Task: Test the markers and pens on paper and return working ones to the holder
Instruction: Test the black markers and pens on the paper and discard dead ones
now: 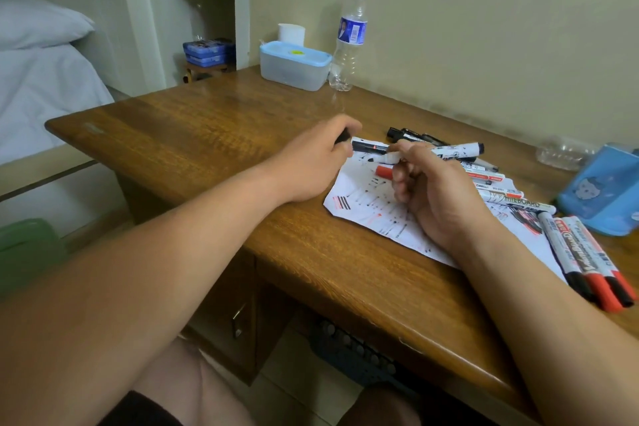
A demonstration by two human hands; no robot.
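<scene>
I find the right hand [428, 183] pinching a whiteboard marker [454, 150] near its front. It is held level just above the scribbled test paper [366, 207], while the left hand [311, 162] curls round a small black piece [342, 138]. I judge that piece to be the marker's cap, kept aside for the trial stroke. The marker has a white barrel with black print and a black tail, and the blue holder [601, 190] stands well apart to the right, beyond loose markers [584, 252].

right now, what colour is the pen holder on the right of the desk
The pen holder is light blue, clearest in the head view.
</scene>
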